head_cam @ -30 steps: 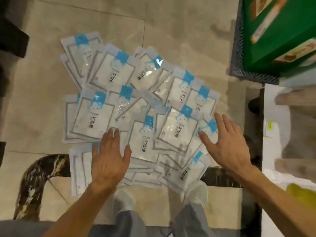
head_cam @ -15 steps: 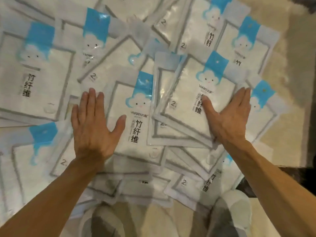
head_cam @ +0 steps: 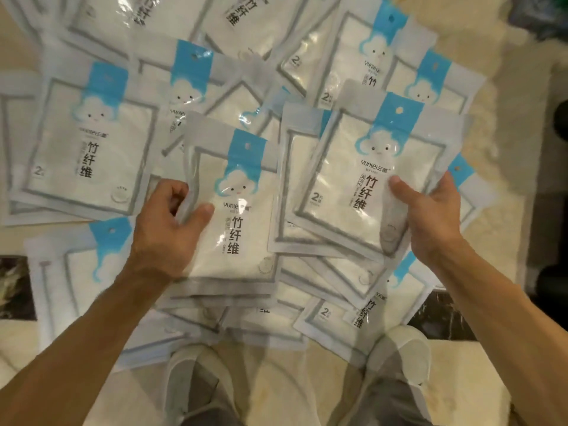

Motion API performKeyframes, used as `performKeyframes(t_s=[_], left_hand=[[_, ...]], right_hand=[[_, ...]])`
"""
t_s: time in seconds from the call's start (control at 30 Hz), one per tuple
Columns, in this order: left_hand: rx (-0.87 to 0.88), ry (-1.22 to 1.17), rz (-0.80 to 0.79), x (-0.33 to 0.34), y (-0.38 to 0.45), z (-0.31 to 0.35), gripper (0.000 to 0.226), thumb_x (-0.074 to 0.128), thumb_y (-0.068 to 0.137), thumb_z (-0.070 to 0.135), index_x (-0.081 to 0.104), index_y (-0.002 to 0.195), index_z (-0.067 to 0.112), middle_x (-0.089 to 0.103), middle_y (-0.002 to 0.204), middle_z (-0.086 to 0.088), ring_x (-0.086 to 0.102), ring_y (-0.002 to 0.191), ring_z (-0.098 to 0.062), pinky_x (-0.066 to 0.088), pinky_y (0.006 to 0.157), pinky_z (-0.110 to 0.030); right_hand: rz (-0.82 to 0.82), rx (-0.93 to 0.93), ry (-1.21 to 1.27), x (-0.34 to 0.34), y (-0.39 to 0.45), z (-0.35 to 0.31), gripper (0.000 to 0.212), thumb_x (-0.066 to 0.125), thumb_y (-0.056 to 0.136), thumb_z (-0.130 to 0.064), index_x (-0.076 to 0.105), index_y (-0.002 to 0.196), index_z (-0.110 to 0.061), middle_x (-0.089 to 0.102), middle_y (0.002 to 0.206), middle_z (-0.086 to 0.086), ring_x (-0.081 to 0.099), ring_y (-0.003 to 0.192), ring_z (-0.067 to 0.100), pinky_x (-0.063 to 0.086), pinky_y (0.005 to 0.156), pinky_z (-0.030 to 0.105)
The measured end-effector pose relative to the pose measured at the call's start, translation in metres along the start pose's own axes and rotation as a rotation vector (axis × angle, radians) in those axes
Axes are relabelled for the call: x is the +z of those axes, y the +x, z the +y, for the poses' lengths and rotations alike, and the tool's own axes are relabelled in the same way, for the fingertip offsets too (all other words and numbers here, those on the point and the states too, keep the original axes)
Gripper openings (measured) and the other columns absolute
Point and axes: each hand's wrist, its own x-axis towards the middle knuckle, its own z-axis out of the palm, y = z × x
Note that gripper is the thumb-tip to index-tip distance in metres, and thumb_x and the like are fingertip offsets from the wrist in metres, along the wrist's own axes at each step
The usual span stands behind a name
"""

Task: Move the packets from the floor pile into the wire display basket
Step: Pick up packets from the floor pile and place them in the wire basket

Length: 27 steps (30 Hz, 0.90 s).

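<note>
My left hand (head_cam: 166, 232) grips left edge of one packet (head_cam: 236, 210), thumb on front, fingers curled behind. My right hand (head_cam: 430, 216) pinches lower right corner of second packet (head_cam: 368, 179), thumb on its face, corner bent up. Both packets overlap floor pile (head_cam: 92, 133), white pouches with blue cloud tabs, spread across pale floor (head_cam: 507, 210). My two light shoes (head_cam: 402, 358) at pile's near edge. Wire basket not in view.

"yunlei", "竹纤维" and "2" on the white packets (head_cam: 373, 182).
</note>
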Motion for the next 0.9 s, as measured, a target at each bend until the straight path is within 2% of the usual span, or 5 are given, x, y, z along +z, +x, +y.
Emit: performKeyframes(t_s=[0.1,0.3,0.53,0.77,0.9], left_hand=[[-0.163,-0.205,-0.017,-0.020,-0.014,0.020,0.025,0.069,0.095,0.010,0.049,0.108,0.018,0.069,0.096,-0.002,0.069,0.069,-0.004,0.056,0.057,-0.024],[-0.217,-0.411,-0.026,-0.085,-0.048,0.064,0.030,0.066,0.092,-0.001,0.063,0.107,0.026,0.078,0.091,0.014,0.074,0.082,-0.003,0.058,0.064,-0.018],[-0.291,-0.573,-0.047,-0.187,-0.096,0.169,0.039,0.065,0.093,0.005,0.062,0.130,0.014,0.076,0.114,-0.007,0.075,0.101,-0.025,0.063,0.074,-0.033],[-0.289,-0.732,0.018,-0.329,-0.165,0.312,0.038,0.064,0.092,0.007,0.062,0.127,0.020,0.077,0.111,-0.008,0.076,0.098,-0.029,0.064,0.072,-0.045],[-0.229,-0.809,0.039,-0.419,-0.217,0.386,0.041,0.063,0.093,0.005,0.060,0.131,0.020,0.075,0.117,-0.012,0.074,0.102,-0.033,0.064,0.072,-0.046]], right_hand=[[-0.088,0.043,0.032,-0.017,-0.022,-0.023,0.044,0.067,0.093,0.006,0.055,0.133,-0.008,0.074,0.109,0.000,0.075,0.085,0.006,0.058,0.068,0.022],[-0.288,0.140,-0.009,-0.050,-0.073,-0.102,0.042,0.067,0.091,0.007,0.061,0.128,-0.012,0.077,0.114,0.010,0.076,0.099,0.027,0.061,0.083,0.045],[-0.485,0.115,-0.046,-0.075,-0.146,-0.251,0.044,0.071,0.086,-0.001,0.062,0.126,-0.017,0.078,0.113,0.007,0.076,0.103,0.029,0.061,0.086,0.046],[-0.613,0.032,-0.088,-0.100,-0.257,-0.443,0.048,0.070,0.087,0.000,0.061,0.131,-0.018,0.076,0.117,0.009,0.074,0.107,0.032,0.052,0.100,0.057],[-0.690,-0.069,-0.097,-0.116,-0.340,-0.554,0.045,0.068,0.089,-0.001,0.061,0.130,-0.018,0.078,0.113,0.009,0.076,0.101,0.033,0.056,0.095,0.058]])
